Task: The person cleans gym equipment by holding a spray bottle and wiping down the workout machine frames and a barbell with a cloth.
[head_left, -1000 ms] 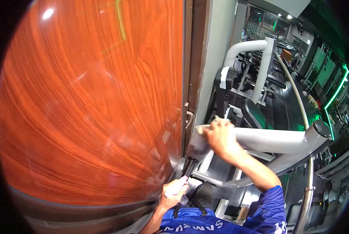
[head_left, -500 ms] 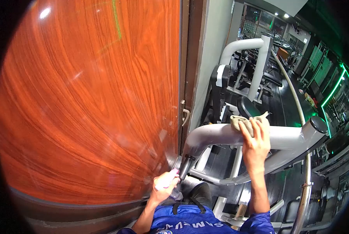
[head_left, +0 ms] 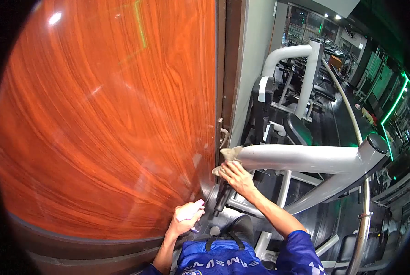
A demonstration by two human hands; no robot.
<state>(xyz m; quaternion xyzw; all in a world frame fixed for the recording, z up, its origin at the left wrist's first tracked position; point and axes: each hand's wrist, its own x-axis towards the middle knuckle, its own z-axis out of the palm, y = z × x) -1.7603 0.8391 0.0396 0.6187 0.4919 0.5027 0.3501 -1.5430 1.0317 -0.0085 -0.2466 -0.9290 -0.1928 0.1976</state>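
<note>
My right hand [head_left: 238, 178] presses a beige cloth [head_left: 231, 156] against the left, bent end of a thick silver-grey machine tube [head_left: 301, 157]. Its fingers are wrapped over the cloth. Lower left, my left hand [head_left: 185, 217] is closed round a spray bottle with a pink and white top [head_left: 195, 209]; part of its clear body shows below the fingers. A black handle grip [head_left: 222, 200] hangs from the machine between my two hands, touching neither.
A glossy red-brown wood panel [head_left: 109, 119] fills the left side, with a metal door handle [head_left: 224, 137] at its right edge. Behind the tube stand a black seat pad [head_left: 297, 129] and another grey frame [head_left: 308, 80]. A long metal rail [head_left: 364, 220] runs down the right.
My right hand slid the cloth right along the tube, then back left to its bent end. My left hand moved slightly left and down with the bottle.
</note>
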